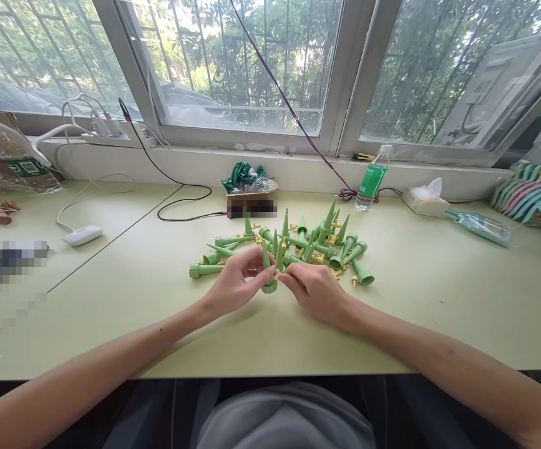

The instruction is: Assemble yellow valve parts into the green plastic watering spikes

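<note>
My left hand [244, 280] is closed around a green plastic cone-shaped spike [269, 285], its tip pointing up and its wider ribbed end down. Close against it, my right hand [314, 290] pinches with thumb and forefinger at a small yellow plastic piece [277, 273] by the spike's side. Whether that piece is joined to the spike I cannot tell. Just beyond both hands lies a pile of similar green spikes [329, 218], some upright, others on their sides. Small yellow pieces [354, 281] are scattered among them.
Behind the pile stands a cardboard box [270, 186] with green and clear wrapping. A water bottle [372, 178] and a tissue box [424, 201] are at the back right, near hangers [527, 193]. A white mouse [82, 235] and a black cable [162, 212] lie left.
</note>
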Demonstrator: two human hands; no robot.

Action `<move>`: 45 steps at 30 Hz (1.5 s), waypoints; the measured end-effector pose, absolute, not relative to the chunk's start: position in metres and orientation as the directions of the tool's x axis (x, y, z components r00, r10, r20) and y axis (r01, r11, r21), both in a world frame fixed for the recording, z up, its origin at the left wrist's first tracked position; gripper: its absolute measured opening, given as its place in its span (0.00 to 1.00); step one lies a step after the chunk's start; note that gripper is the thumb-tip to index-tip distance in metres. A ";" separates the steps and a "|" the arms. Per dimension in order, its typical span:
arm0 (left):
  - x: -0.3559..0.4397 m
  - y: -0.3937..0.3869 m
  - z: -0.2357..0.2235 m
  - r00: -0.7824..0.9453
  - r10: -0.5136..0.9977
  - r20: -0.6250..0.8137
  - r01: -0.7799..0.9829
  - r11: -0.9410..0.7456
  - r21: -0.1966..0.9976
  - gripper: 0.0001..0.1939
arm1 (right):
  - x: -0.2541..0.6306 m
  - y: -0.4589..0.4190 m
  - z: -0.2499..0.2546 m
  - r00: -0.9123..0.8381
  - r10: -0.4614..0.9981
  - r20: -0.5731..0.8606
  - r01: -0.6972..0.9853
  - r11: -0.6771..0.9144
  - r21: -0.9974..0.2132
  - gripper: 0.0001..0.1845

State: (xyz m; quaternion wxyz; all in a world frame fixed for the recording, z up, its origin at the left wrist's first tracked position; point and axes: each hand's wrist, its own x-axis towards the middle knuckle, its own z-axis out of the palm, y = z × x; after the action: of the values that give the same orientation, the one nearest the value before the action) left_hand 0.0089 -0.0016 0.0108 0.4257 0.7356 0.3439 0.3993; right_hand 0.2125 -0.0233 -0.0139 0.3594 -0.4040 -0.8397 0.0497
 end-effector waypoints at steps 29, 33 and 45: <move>0.008 -0.001 0.008 0.484 0.829 0.279 0.196 -0.414 0.889 0.10 | 0.212 -0.026 -0.014 -0.437 0.731 0.524 0.640 0.662 -0.390 0.14; 0.008 -0.001 0.008 0.486 0.829 0.277 0.209 -0.418 0.884 0.10 | 0.212 -0.024 -0.015 -0.450 0.733 0.510 0.656 0.659 -0.369 0.17; 0.009 0.000 0.007 0.489 0.828 0.274 0.230 -0.425 0.875 0.11 | 0.212 -0.023 -0.016 -0.453 0.744 0.491 0.682 0.644 -0.346 0.17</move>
State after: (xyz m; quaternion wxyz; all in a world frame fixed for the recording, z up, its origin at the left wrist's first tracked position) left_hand 0.0091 -0.0005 0.0074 0.4079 0.7603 0.3479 0.3668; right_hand 0.2123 -0.0230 -0.0158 0.3129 -0.4191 -0.8509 0.0493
